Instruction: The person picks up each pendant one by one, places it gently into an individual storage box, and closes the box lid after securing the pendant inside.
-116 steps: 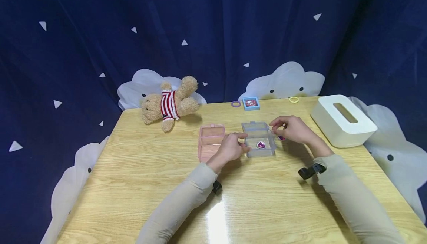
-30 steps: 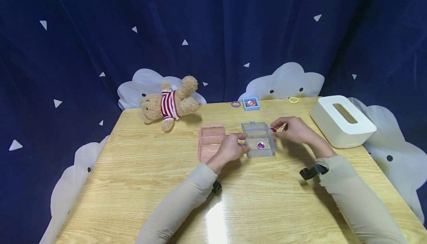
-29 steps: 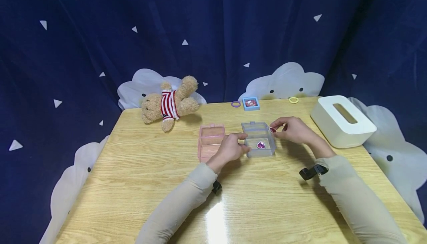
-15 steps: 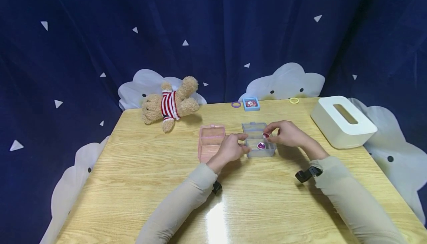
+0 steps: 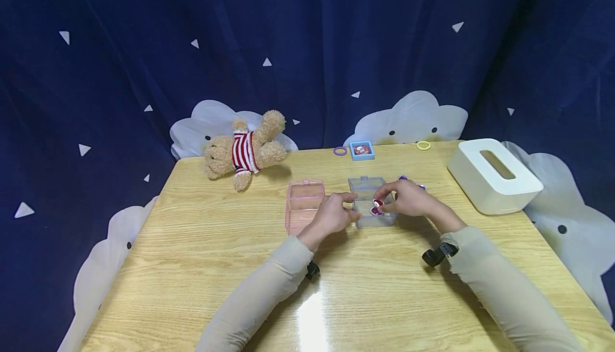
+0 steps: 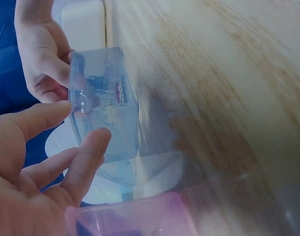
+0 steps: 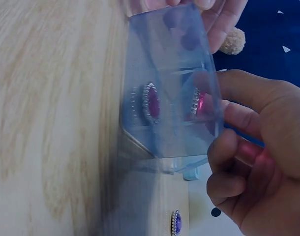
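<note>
A see-through bluish box (image 5: 377, 223) stands on the table with its lid raised. My right hand (image 5: 411, 198) reaches over its right side and pinches a red gem with a beaded silver edge (image 7: 199, 103) between thumb and fingers, within the box walls. Beneath it, a magenta gem (image 7: 152, 102) lies on the box floor. My left hand (image 5: 331, 213) is at the box's left side, with its extended fingers (image 6: 93, 147) against the wall. Close beside that hand sits an open pink box (image 5: 305, 189), partly covered by it.
Purple gems (image 5: 422, 187) lie behind my right hand, partly hidden. Farther back are a purple ring (image 5: 340, 154), a blue-framed square (image 5: 370, 156) and a yellow ring (image 5: 423, 149). A teddy bear (image 5: 242, 151) lies back left; a white tissue box (image 5: 485, 192) stands right.
My right hand has lifted the red gem from the table right of the bluish box and carried it left and down into the box. My left hand has stayed in place.
</note>
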A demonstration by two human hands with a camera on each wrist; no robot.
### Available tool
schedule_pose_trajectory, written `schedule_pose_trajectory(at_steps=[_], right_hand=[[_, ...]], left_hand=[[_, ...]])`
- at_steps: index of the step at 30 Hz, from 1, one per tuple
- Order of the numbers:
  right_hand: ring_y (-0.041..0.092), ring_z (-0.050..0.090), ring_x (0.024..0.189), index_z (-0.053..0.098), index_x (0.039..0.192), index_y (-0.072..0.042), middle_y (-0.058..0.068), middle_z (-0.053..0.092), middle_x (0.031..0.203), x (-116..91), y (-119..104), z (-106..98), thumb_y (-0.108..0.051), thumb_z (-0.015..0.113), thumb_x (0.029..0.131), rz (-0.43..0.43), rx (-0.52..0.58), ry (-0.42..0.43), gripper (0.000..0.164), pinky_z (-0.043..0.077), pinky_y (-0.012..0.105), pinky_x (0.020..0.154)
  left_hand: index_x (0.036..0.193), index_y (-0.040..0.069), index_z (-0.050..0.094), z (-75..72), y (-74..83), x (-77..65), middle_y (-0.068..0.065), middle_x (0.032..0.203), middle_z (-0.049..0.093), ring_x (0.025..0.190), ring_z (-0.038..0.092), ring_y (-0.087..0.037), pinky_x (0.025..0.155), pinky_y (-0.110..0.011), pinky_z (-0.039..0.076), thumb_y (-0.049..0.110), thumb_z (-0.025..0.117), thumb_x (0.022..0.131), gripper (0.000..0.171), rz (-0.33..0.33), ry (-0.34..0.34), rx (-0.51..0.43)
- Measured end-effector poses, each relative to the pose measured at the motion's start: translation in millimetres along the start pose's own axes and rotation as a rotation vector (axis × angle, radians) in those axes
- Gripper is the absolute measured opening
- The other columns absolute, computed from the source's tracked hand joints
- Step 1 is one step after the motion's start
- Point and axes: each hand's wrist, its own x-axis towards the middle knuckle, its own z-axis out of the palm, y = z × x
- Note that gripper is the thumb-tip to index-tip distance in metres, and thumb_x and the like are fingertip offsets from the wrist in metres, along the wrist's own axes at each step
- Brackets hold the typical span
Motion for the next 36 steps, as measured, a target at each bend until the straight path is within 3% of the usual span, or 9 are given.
schedule_pose_trajectory(at_steps=[6,14,28,36], right_hand=[[0.026,0.068,0.092,0.077,0.101,-0.013,0.001,0.077,0.099,0.8,0.9,3.3,-0.014,0.082,0.079,-0.046,-0.007,0.003,0.022,0.051,0.031,0.075],[0.026,0.069,0.102,0.077,0.102,-0.013,0.003,0.077,0.105,2.5,0.7,6.9,-0.016,0.083,0.078,-0.05,-0.037,-0.018,0.025,0.055,0.05,0.091],[0.025,0.07,0.102,0.078,0.1,-0.017,0.0,0.078,0.103,5.6,-0.6,10.2,-0.02,0.085,0.076,-0.017,-0.103,-0.013,0.025,0.055,0.046,0.09],[0.024,0.07,0.1,0.078,0.102,-0.014,0.0,0.078,0.1,5.3,-0.7,10.0,-0.02,0.085,0.077,-0.012,-0.106,-0.021,0.027,0.055,0.045,0.088]], left_hand=[[0.133,0.01,0.065,0.2,-1.4,1.4,-0.005,0.128,0.07,0.093,0.075,-0.012,0.093,-0.029,0.057,0.021,0.079,0.086,0.051,0.015,0.001,0.004],[0.134,0.01,0.064,-0.1,-1.4,0.4,-0.006,0.129,0.07,0.092,0.075,-0.013,0.088,-0.028,0.058,0.021,0.079,0.086,0.051,0.02,-0.003,-0.006],[0.134,0.011,0.064,0.5,-1.9,1.0,-0.004,0.131,0.068,0.092,0.075,-0.011,0.092,-0.029,0.057,0.022,0.079,0.086,0.051,0.015,0.002,0.012],[0.133,0.012,0.065,0.3,-2.5,1.7,-0.004,0.132,0.068,0.093,0.075,-0.013,0.087,-0.028,0.058,0.022,0.08,0.086,0.051,0.011,0.002,0.001]])
